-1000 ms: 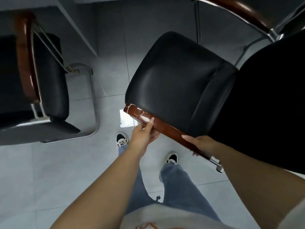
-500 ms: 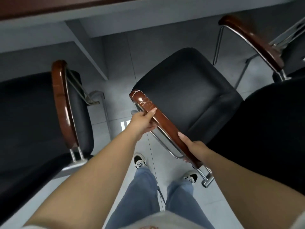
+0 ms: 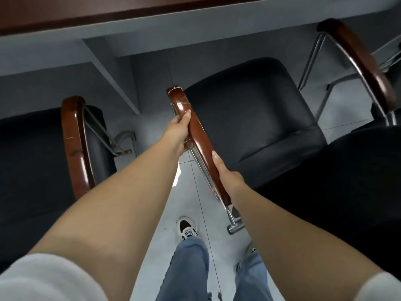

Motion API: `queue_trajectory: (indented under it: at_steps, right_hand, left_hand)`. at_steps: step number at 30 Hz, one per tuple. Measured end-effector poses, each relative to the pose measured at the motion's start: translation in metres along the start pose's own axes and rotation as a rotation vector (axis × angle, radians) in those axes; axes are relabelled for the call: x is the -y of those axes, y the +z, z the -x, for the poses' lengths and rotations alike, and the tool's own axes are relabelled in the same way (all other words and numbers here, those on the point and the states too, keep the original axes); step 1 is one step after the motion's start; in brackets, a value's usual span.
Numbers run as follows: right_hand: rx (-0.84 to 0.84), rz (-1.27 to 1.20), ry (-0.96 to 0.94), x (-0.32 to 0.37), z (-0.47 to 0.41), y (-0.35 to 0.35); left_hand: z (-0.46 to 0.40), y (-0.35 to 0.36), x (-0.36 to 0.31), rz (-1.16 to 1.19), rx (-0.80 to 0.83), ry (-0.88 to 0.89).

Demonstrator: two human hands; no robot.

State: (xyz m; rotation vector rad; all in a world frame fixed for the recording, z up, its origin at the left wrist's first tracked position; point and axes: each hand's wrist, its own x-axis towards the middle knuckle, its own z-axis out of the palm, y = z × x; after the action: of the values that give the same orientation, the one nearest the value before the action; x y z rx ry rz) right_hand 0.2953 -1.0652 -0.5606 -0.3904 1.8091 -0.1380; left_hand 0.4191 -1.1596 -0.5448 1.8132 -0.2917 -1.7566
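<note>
Seen from above, the left hand (image 3: 176,132) and right hand (image 3: 230,180) both grip the brown wooden armrest (image 3: 198,135) of a black chair (image 3: 251,114). A second black chair (image 3: 28,153) stands beside it, under a desk (image 3: 108,11).

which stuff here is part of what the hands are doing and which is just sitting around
In hand: wooden armrest, held by left hand and right hand; its black chair seat.
Lying about: neighbouring chair on the left; desk above.
</note>
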Motion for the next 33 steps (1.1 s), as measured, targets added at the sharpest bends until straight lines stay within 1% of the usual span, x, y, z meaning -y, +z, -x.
queue_trajectory:
  at_steps: [3,6,10,12,14,16,17,19,21,27,30,33]
  right_hand:
    - [-0.025,-0.002,0.008,0.005,-0.003,0.008]
    - [-0.038,-0.015,0.035,0.004,-0.002,0.009]
    - [-0.078,0.026,0.044,0.01,0.0,0.007]
    - [-0.054,-0.042,0.08,0.018,0.011,0.006]
    - [-0.052,-0.168,0.087,0.02,0.021,0.003]
    - [-0.079,-0.274,0.022,0.016,0.032,-0.003]
    - [-0.092,-0.326,-0.024,0.013,0.038,-0.006]
    - [-0.081,-0.431,-0.121,0.007,0.055,-0.012]
    - [-0.034,-0.489,-0.186,0.0,0.07,-0.013]
    - [0.05,-0.359,-0.398,-0.025,0.116,-0.016]
    - [0.133,-0.304,-0.495,-0.048,0.138,-0.025]
    - [0.222,-0.211,-0.555,-0.084,0.156,-0.046]
  left_hand:
    - [-0.008,-0.003,0.001,0.021,-0.003,0.021]
    - [-0.009,-0.004,0.006,0.011,-0.018,0.003]
    - [-0.005,-0.007,0.002,-0.101,-0.014,0.023]
    - [-0.003,-0.005,0.005,-0.154,-0.032,0.009]
    - [0.008,-0.005,0.016,-0.199,-0.023,-0.04]
    - [0.021,-0.009,0.036,-0.191,0.007,-0.066]
    - [0.028,-0.013,0.046,-0.157,0.014,-0.052]
    - [0.046,-0.02,0.064,-0.083,0.004,0.041]
    - [0.067,-0.026,0.075,-0.05,-0.022,0.147]
    - [0.155,-0.032,0.093,0.021,-0.046,0.334]
    - [0.197,-0.027,0.111,0.046,-0.094,0.401]
    - [0.244,-0.01,0.144,0.127,-0.166,0.461]
